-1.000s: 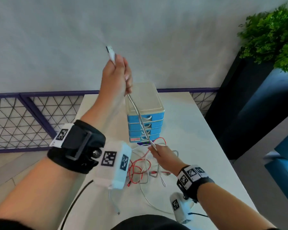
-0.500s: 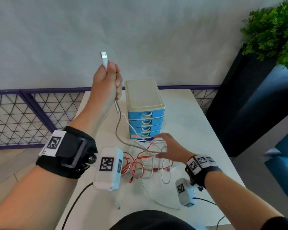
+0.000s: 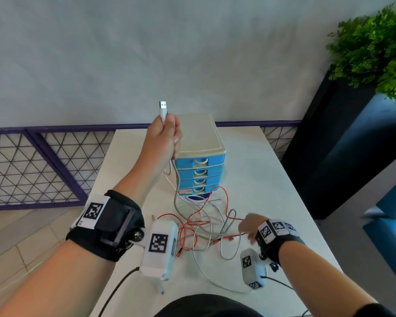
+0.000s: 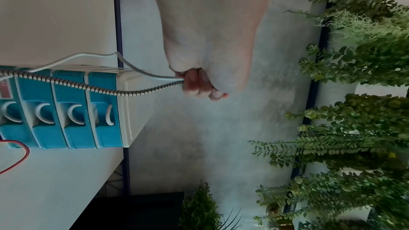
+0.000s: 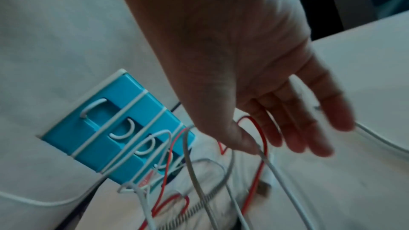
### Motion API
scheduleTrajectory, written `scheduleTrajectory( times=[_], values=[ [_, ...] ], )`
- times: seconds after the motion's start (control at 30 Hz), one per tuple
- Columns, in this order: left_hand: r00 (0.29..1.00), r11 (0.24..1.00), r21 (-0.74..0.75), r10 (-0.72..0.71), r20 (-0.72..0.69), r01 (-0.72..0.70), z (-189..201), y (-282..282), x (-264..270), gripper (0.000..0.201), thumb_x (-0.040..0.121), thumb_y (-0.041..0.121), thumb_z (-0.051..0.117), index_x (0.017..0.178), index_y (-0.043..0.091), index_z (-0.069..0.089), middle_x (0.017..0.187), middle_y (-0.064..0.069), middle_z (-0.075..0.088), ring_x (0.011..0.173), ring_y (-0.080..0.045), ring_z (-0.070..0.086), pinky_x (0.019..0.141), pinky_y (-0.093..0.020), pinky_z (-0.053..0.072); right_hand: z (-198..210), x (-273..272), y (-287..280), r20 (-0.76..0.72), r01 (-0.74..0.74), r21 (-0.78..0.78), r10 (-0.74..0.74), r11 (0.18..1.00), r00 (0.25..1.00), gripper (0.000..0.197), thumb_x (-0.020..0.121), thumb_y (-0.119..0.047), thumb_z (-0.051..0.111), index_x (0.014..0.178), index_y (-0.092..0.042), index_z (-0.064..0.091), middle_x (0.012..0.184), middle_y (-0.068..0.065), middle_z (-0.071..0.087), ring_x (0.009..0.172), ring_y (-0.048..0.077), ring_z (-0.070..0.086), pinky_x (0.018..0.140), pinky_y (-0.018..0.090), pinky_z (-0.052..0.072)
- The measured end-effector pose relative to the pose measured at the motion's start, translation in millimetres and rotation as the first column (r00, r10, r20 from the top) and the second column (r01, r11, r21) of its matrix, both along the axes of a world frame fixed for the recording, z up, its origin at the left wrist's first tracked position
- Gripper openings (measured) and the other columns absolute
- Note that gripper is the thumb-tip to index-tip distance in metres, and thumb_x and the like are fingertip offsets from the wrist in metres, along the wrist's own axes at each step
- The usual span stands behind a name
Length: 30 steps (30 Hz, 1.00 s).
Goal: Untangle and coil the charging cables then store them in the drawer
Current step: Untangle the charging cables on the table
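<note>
My left hand (image 3: 164, 138) is raised beside the drawer unit (image 3: 200, 161) and grips a silver spring-wrapped cable (image 3: 176, 186) whose USB plug (image 3: 162, 107) sticks up out of the fist. The left wrist view shows the left hand's fingers (image 4: 199, 85) curled round that silver cable (image 4: 88, 86) and a thin white cable (image 4: 141, 72). The silver cable hangs down into a tangle of white, silver and red cables (image 3: 206, 225) on the table in front of the drawers. My right hand (image 3: 249, 225) hovers low at the tangle's right edge, fingers (image 5: 298, 128) stretched out, holding nothing.
The blue four-drawer unit (image 5: 115, 125) has all drawers closed. The white table (image 3: 272, 179) ends at a railing on the left. A dark planter with green plants (image 3: 375, 53) stands at the right. One white cable (image 3: 215, 280) trails toward the near edge.
My left hand has come down with the plug and the silver cable has gone slack. My right hand has let go of that cable and moved right and nearer.
</note>
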<state>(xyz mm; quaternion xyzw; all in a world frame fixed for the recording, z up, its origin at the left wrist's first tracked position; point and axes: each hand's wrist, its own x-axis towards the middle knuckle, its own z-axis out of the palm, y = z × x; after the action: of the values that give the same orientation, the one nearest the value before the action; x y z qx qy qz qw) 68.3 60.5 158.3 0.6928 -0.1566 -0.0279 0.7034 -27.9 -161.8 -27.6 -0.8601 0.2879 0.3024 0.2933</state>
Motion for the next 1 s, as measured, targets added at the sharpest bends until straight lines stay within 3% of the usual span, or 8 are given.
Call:
scheduleTrajectory(
  times=[0.2,0.33,0.43,0.5,0.7,0.83,0.93,1.0],
  values=[
    [1.000,1.000,0.009,-0.018,-0.008,0.018,-6.3,5.2,-2.7,0.029,0.103,0.030,0.029,0.080,0.019,0.043,0.056,0.006,0.035,0.039,-0.006,0.030,0.038,-0.019,0.029,-34.1,-16.4,9.6,-0.089,-0.004,-0.029,0.001,1.000,0.996,0.014,0.086,-0.015,0.057,0.075,-0.011,0.065,0.076,0.001,0.073,0.058,0.011,0.067,0.068,0.027,0.060],
    [0.999,0.999,0.021,-0.032,-0.030,0.033,-10.5,5.7,-0.6,0.030,0.103,0.030,0.029,0.080,0.019,0.044,0.057,0.006,0.035,0.039,-0.006,0.030,0.039,-0.018,0.029,11.7,-6.5,3.4,-0.100,-0.164,-0.016,0.161,0.986,0.982,0.038,0.090,-0.018,0.056,0.053,-0.015,0.060,0.040,-0.005,0.058,0.036,0.007,0.054,0.045,0.018,0.047],
    [0.998,0.998,0.038,-0.051,-0.023,0.052,-14.4,1.4,0.7,0.030,0.103,0.031,0.029,0.079,0.020,0.043,0.058,0.006,0.036,0.039,-0.006,0.031,0.040,-0.019,0.031,55.9,9.2,-2.1,-0.139,-0.343,-0.222,0.319,0.913,0.937,0.037,0.085,-0.024,0.060,0.049,-0.016,0.054,0.030,-0.006,0.049,0.042,0.010,0.050,0.050,0.021,0.041],
    [0.997,0.996,0.048,-0.072,-0.021,0.072,-16.8,-2.1,1.2,0.031,0.103,0.033,0.030,0.077,0.021,0.043,0.058,0.006,0.036,0.042,-0.007,0.031,0.041,-0.020,0.031,76.1,21.3,-6.6,-0.128,-0.380,-0.258,0.358,0.888,0.925,0.032,0.086,-0.025,0.062,0.055,-0.017,0.058,0.045,-0.005,0.057,0.049,0.012,0.051,0.059,0.024,0.045],
    [0.991,0.991,0.045,-0.123,-0.060,0.125,-18.6,-6.8,0.7,0.034,0.102,0.035,0.029,0.077,0.017,0.041,0.059,0.005,0.040,0.043,-0.008,0.032,0.044,-0.023,0.031,132.5,39.0,-4.9,0.158,-0.213,0.120,0.193,0.970,0.968,0.029,0.098,-0.025,0.051,0.098,-0.002,0.069,0.080,0.004,0.073,0.047,0.011,0.044,0.048,0.021,0.035],
    [0.983,0.988,0.000,-0.154,-0.102,0.154,-21.8,-7.4,0.8,0.031,0.103,0.032,0.029,0.081,0.014,0.042,0.062,0.003,0.051,0.043,-0.010,0.036,0.047,-0.026,0.035,150.5,37.8,6.7,0.364,-0.101,0.669,-0.206,0.736,0.908,0.027,0.098,-0.021,0.054,0.122,-0.009,0.058,0.075,-0.002,0.071,0.042,0.005,0.041,0.049,0.017,0.040],
    [0.977,0.990,-0.039,-0.138,-0.162,0.133,-26.9,-9.8,1.8,0.029,0.103,0.030,0.028,0.094,0.009,0.046,0.074,0.000,0.070,0.055,-0.016,0.059,0.059,-0.034,0.052,150.8,39.2,18.8,0.488,-0.179,0.762,-0.371,0.623,0.790,0.028,0.101,-0.018,0.045,0.125,-0.009,0.057,0.078,-0.004,0.072,0.052,0.005,0.056,0.057,0.016,0.046],
    [0.961,0.985,-0.100,-0.161,-0.226,0.142,-30.1,-13.1,1.0,0.030,0.104,0.029,0.028,0.096,0.008,0.048,0.094,-0.007,0.074,0.080,-0.020,0.071,0.075,-0.032,0.057,151.1,40.8,31.1,0.594,-0.233,0.717,-0.401,0.657,0.697,0.023,0.102,-0.016,0.042,0.114,-0.012,0.061,0.082,-0.003,0.074,0.067,0.006,0.066,0.066,0.017,0.050]
  ],
)
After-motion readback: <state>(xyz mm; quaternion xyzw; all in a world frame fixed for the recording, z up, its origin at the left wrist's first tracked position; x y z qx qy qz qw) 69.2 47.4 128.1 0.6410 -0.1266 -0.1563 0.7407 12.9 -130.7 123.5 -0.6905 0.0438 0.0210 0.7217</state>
